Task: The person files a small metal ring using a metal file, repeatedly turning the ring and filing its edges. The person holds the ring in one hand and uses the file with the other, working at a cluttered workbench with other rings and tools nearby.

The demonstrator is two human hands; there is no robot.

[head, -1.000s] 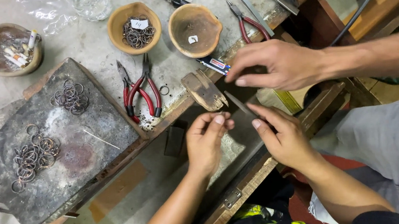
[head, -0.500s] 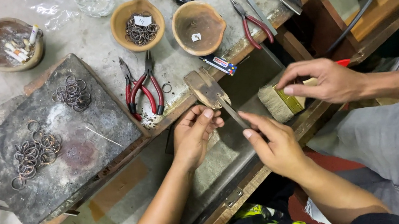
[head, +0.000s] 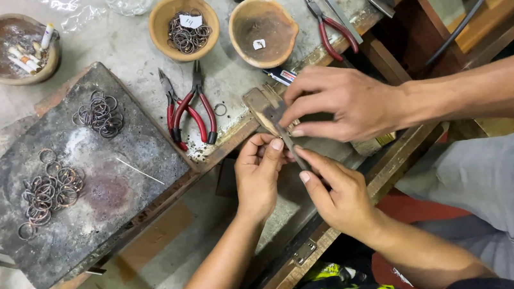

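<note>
Left fingers: the left hand (head: 262, 175) pinches something small at its fingertips, hidden between them, against the worn wooden bench peg (head: 264, 106).
Right fingers: the right hand (head: 339, 194) closes narrowly on a thin dark metal file (head: 292, 150), slanted up toward the peg.
Other person: a hand (head: 346, 102) reaching in from the right rests over the peg's end, fingers curled.
Nearby: red-handled pliers (head: 188, 107) lie just left of the peg on the grey surface (head: 123, 47).
Further out: a dark slate slab (head: 83, 203) carries heaps of metal rings (head: 51, 190); a tan clay bowl (head: 183, 17) holds more rings.
</note>
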